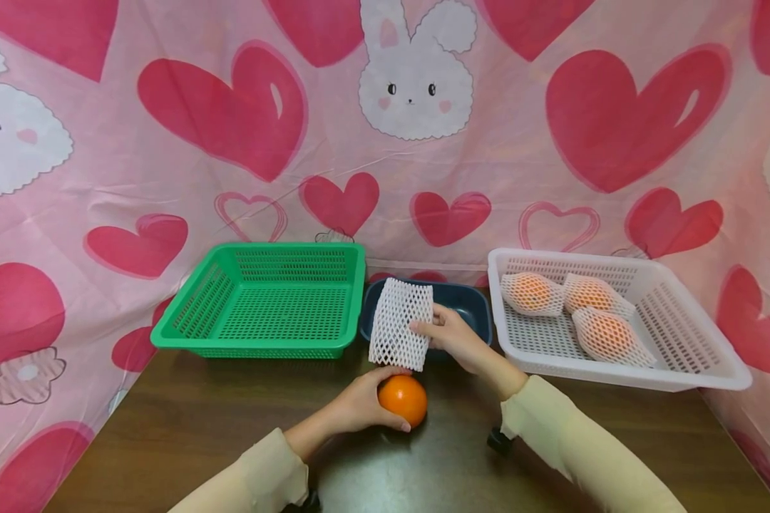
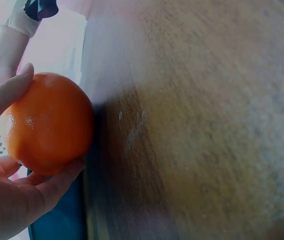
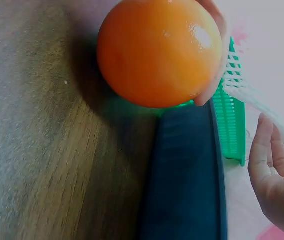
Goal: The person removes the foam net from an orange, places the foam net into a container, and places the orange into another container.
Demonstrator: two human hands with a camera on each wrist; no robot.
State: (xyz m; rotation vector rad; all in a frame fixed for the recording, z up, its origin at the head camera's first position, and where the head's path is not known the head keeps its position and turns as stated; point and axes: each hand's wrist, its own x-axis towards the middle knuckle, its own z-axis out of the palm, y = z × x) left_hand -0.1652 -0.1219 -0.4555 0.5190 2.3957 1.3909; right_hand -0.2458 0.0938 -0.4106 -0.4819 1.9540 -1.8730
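An unwrapped orange [image 1: 403, 401] is gripped by my left hand [image 1: 361, 405], low over the brown table in front of the dark blue tray. In the left wrist view, thumb and fingers curl round opposite sides of the orange [image 2: 51, 122]. My right hand [image 1: 452, 333] pinches a white foam net sleeve [image 1: 401, 324] by its right edge, holding it up above and just behind the orange. The sleeve hangs flattened, its lower end close to the left fingers. In the right wrist view, the right hand [image 3: 277, 175] holds the sleeve at the far right.
A green basket [image 1: 257, 345] stands at the back left. Behind my hands sits the dark blue tray [image 1: 471, 303], partly covered by the sleeve. The white basket [image 1: 706, 320] at right contains three net-wrapped oranges [image 1: 606, 333]. A pink heart-patterned cloth [image 1: 334, 142] hangs behind the table.
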